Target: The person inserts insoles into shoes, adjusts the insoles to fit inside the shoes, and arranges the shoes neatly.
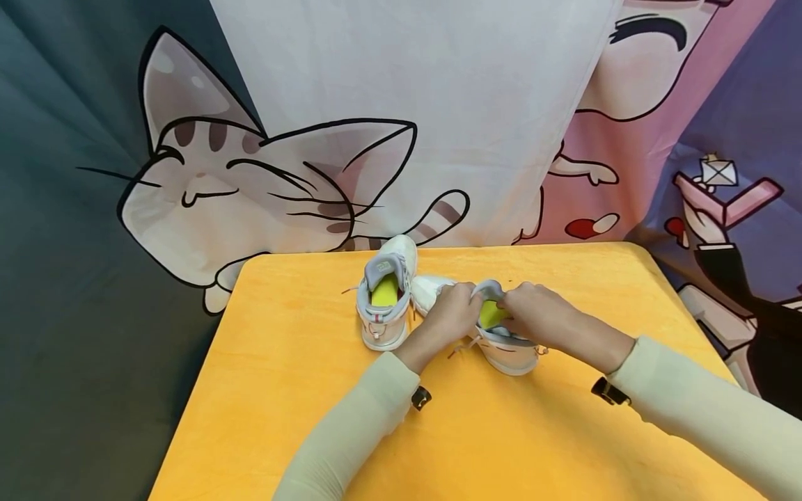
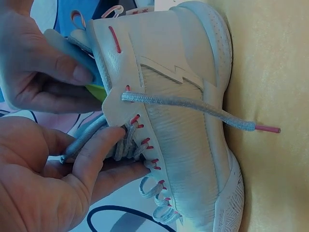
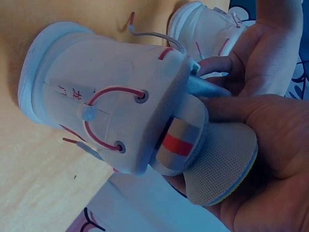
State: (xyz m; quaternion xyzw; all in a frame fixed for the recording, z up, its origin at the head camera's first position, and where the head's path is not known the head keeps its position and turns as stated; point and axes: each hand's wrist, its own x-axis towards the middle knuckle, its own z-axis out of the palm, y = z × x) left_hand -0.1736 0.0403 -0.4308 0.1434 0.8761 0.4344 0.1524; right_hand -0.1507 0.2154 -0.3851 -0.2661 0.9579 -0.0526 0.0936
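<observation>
Two white sneakers with grey linings stand on the table. My left hand [image 1: 452,313] grips the tongue of the right-hand sneaker [image 1: 510,356], its fingertips against the laces [image 2: 128,145]. At that shoe's opening, my right hand [image 1: 539,313] holds an insole [image 3: 219,162] of grey mesh with a yellow-green edge. The insole's heel end sticks out past the shoe's collar; its front part is hidden. Just left of my hands is the other sneaker [image 1: 383,327], upright with a yellow-green insole [image 1: 385,291] lying inside.
The yellow table [image 1: 301,410] reaches back to a hanging cloth [image 1: 426,69] printed with cartoon cats. Loose lace ends [image 2: 193,106] hang from the held sneaker's side. Both sneakers stand close together, near the table's far edge.
</observation>
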